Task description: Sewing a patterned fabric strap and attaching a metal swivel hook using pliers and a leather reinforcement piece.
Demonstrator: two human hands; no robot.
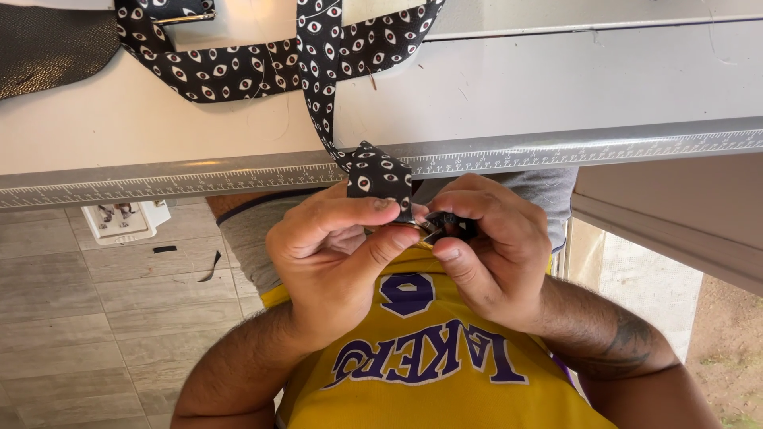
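1. Floorboards [71,318] of grey wood-look plank lie at the far left, with a white power strip [123,220] near the desk edge and small dark scraps beside it.
2. Above that, a dark woven fabric piece [48,48] lies on the pale desk [159,119], whose front edge carries a metal ruler strip [199,171].
3. Next comes the left hand [334,254], closed in a pinch: its thumb and forefinger clamp the lower end of a black fabric strap [322,87] printed with white eyes.
4. The strap runs down from the desk top, crosses the ruler strip and hangs over the edge, ending in a folded tip [380,179] just above the two hands and touching the left hand's fingertips.
5. Between the hands sits a small dark buckle [445,226] with a metal glint, touching the strap's end.
6. The right hand [493,254] is curled shut around that buckle, thumb pressed beneath it, fingers over the top.
7. Both hands are held close together against a yellow jersey [429,373], below the desk edge.
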